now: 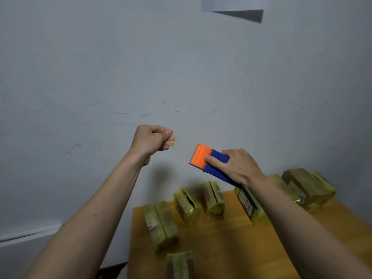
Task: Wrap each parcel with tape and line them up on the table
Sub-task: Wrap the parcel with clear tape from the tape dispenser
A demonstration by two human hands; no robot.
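Parcels point(161, 224) stand taped on the table point(221, 248), roughly aligned; right hand point(235, 166) grips the tape dispenser point(209, 161), left hand point(151, 140) fisted, apparently empty.

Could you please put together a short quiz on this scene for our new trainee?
1. True or false: the tape dispenser lies flat on the table.
2. Which hand grips the dispenser? A) left hand B) right hand C) both
3. Fill in: the parcel nearest the camera lies on the ___, apart from the others.

Key
1. False: it is held up in the air, above the parcels.
2. B: the left hand is a raised fist; whether it pinches tape cannot be told.
3. table
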